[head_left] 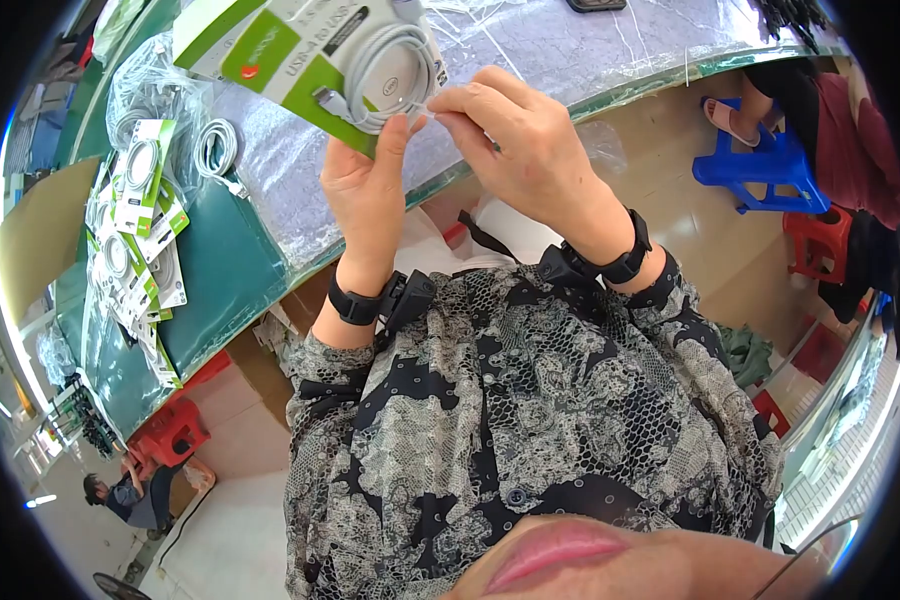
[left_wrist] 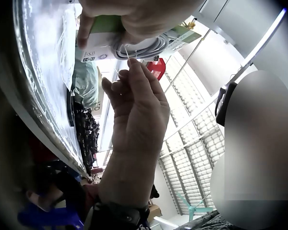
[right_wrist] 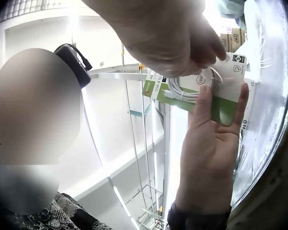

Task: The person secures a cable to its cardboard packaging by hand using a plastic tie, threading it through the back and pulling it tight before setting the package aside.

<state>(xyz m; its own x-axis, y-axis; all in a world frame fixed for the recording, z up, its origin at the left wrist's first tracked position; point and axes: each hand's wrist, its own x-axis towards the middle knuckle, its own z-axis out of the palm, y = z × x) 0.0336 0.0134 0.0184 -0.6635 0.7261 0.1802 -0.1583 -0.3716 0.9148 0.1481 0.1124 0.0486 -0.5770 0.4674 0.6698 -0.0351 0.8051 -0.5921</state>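
Note:
My left hand (head_left: pixel 365 190) grips the lower edge of a white and green cable package card (head_left: pixel 290 55), its thumb on the front. A coiled grey-white USB cable (head_left: pixel 432 75) lies on the card's face, one plug near the green band. My right hand (head_left: pixel 535 150) is at the coil's right side, pinching a thin white tie (left_wrist: pixel 128 52) between thumb and forefinger. In the right wrist view the tie (right_wrist: pixel 217 73) stands out from the card beside the coil, and the right hand's fingertips are partly hidden.
At the left, several carded cables (head_left: pixel 140 200) lie piled on the green table (head_left: pixel 225 300). A loose coiled cable (head_left: pixel 216 148) and a clear plastic bag (head_left: pixel 160 75) are beside them. Clear film covers the grey table surface (head_left: pixel 530 45). A blue stool (head_left: pixel 760 165) stands at the right, near another person.

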